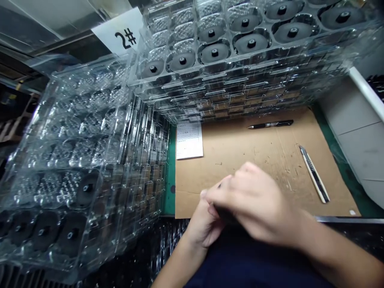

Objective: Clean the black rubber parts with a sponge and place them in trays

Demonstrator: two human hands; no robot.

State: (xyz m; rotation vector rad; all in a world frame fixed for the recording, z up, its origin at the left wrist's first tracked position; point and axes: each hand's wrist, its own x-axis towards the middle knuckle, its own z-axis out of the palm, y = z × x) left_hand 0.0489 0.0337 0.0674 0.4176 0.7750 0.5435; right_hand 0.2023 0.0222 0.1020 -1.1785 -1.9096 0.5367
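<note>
Left of the cardboard (255, 148), I see a tall stack of clear trays (84, 160) leaning toward me. Only its lower pockets hold black discs (72, 234), each in a pocket of its own, apart from its neighbours. Beyond the cardboard's far left corner stands a sign (120, 32) reading "2#". A paper slip (189, 140) lies on that same corner, flat and clear of the hands.

At the cardboard's near edge the left hand (204, 226) comes up from below with curled fingers. The right hand (255, 200) folds over it from above. Between them they clasp a dark part (225, 216). It is mostly hidden and blurred, so I cannot tell what it is. The two-handed hold looks meant to steady it over the cardboard.

Behind the cardboard's far edge a second stack (240, 80) carries discs in its top tray. A pen (270, 124) rests on the far part of the cardboard. A knife (314, 174) lies toward its right edge, within the right hand's reach.
</note>
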